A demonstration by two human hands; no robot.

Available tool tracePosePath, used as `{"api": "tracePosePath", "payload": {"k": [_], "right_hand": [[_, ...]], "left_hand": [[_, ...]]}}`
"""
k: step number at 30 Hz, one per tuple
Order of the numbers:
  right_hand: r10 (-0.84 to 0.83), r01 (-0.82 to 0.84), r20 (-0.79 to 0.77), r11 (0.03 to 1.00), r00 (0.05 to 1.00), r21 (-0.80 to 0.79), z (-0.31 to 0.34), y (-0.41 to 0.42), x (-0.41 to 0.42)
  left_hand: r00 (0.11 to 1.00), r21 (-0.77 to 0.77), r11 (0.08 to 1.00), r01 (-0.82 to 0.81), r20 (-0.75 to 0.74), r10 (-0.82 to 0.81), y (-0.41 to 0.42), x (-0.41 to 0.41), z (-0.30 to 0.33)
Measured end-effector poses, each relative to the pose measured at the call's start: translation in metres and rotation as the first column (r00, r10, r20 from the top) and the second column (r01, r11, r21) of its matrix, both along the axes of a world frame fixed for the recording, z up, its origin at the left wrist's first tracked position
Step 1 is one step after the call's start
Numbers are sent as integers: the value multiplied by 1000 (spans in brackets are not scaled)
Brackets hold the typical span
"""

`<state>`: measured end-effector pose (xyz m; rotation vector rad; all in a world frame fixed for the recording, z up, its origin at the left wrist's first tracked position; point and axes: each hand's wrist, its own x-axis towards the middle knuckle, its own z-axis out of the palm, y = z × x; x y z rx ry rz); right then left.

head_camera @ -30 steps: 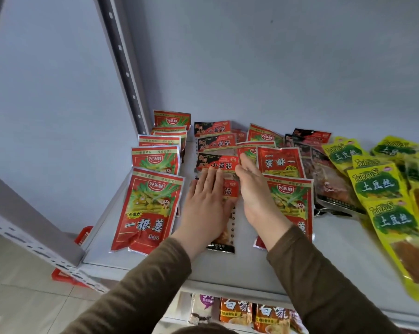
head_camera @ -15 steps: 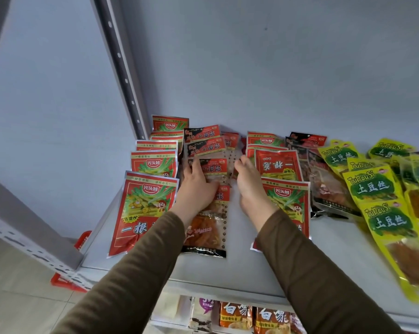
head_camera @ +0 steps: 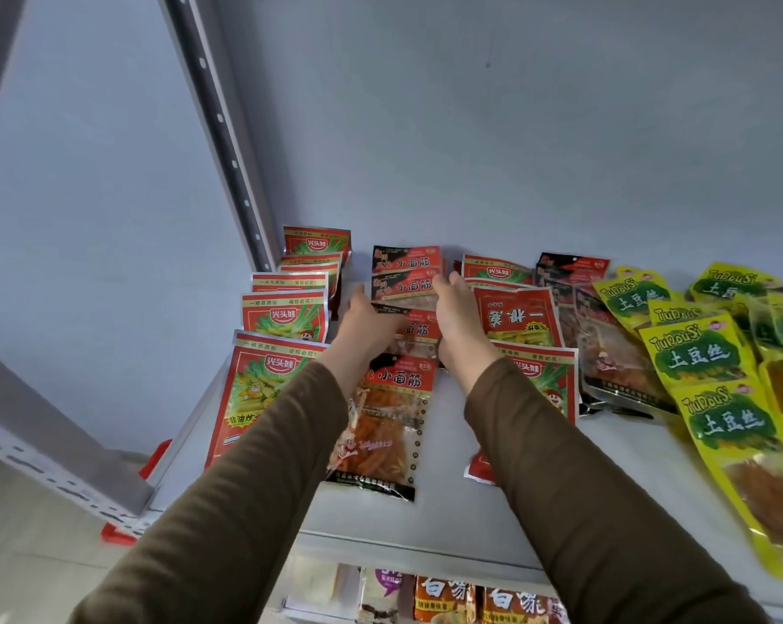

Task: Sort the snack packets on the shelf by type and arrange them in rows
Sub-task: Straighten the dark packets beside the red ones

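Observation:
Snack packets lie on a white shelf (head_camera: 515, 511). A row of red and green packets (head_camera: 286, 317) runs along the left. In the middle runs a row of black and red gluten-strip packets (head_camera: 383, 425). My left hand (head_camera: 365, 324) and my right hand (head_camera: 455, 317) reach deep into this row and grip the two side edges of one black and red packet (head_camera: 405, 288) near the back. More red and green packets (head_camera: 518, 322) lie right of my right hand. Dark clear-window packets (head_camera: 614, 353) and yellow packets (head_camera: 704, 353) fill the right side.
A grey perforated upright (head_camera: 221, 128) stands at the shelf's back left corner, and a blue-grey wall closes the back. Below the shelf's front edge, orange packets (head_camera: 443, 599) sit on a lower shelf. A red object (head_camera: 155, 457) lies on the floor at left.
Both hands have moved from the front of the middle row to its back. They now hold a packet near the wall by its edges. The front black and red packet is uncovered.

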<state>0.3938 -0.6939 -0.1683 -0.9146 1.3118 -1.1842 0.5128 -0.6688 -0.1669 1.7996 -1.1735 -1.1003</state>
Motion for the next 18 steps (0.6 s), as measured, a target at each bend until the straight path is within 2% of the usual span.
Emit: {"api": "tracePosePath", "payload": {"k": [2, 6, 12, 16, 18], "right_hand": [[-8, 8, 5, 1000, 1000, -16, 2, -6, 0], [45, -47, 26, 998, 999, 48, 5, -16, -2], [41, -34, -67, 995, 997, 96, 0, -22, -11], [64, -65, 11, 980, 998, 186, 11, -31, -7], [48, -58, 70, 987, 996, 152, 10, -33, -2]], "left_hand": [[998, 38, 999, -33, -51, 35, -8, 1, 7], [999, 41, 999, -24, -45, 26, -18, -2, 15], [998, 68, 998, 1, -61, 3, -28, -3, 13], [993, 76, 997, 2, -118, 7, -30, -3, 19], [990, 85, 996, -27, -133, 38, -31, -3, 20]]}}
